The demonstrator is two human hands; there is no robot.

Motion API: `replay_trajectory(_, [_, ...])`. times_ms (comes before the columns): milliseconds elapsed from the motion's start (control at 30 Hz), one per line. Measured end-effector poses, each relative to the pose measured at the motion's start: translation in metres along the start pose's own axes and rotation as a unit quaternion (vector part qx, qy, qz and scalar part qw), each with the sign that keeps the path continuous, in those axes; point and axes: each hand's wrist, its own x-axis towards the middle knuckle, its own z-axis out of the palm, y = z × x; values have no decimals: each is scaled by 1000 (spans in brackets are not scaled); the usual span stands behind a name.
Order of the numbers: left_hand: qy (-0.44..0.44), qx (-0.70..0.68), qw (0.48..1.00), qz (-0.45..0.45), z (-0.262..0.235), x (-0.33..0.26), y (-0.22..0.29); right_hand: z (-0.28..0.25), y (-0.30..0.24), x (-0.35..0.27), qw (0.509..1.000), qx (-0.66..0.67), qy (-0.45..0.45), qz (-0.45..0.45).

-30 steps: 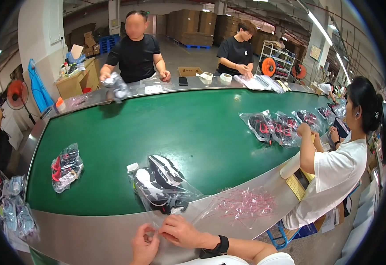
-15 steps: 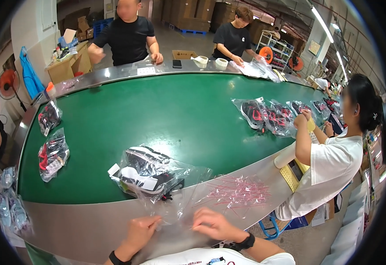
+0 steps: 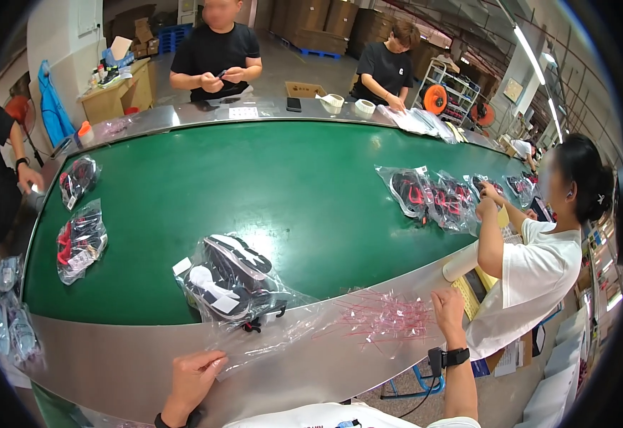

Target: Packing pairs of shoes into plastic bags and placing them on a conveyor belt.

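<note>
Sneakers (image 3: pixel 229 278) in a clear plastic bag (image 3: pixel 261 342), at the near edge of the green belt (image 3: pixel 311 192).
Bag mouth lying slack over the metal counter (image 3: pixel 111 357); left hand (image 3: pixel 196 376) pinching the film's edge; right hand (image 3: pixel 448 310) apart from it, fingers curled, beside the pink twist ties (image 3: pixel 391 315), impossible to tell whether gripping one. Possible trouble: film tearing at that single pinch if pulled hard; sneakers spilling through the slack mouth if tipped; several ties snagging together if tangled.

on belt (image 3: pixel 311 192), near edge: bagged shoe pair (image 3: pixel 236 267) | right of pair, on near ledge (image 3: pixel 111 349): tie pile (image 3: pixel 390 316) | belt left: shoe bag (image 3: pixel 82 244), second bag (image 3: pixel 79 181) behind | belt right: bag row (image 3: pixel 448 201) | far ledge (image 3: pixel 201 114): phone (image 3: pixel 294 105), tape rolls (image 3: pixel 363 108) rightward
</note>
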Motion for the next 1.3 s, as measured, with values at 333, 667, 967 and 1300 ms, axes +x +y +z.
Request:
replay_trajectory(333, [131,176,957,189,14,3,10,6,-204,72,897,144,-145,-392])
replay_trajectory(667, [198,-104,969,108,32,27,-4,58,-265,73,748,579,-236,-225])
replay_trajectory(967, [143,-174,964,-140,66,86,-40,147,-283,109,823,461,-330,32])
replay_trajectory(1300, [267,82,958,62,4,60,12,150,-207,140,836,526,-116,102])
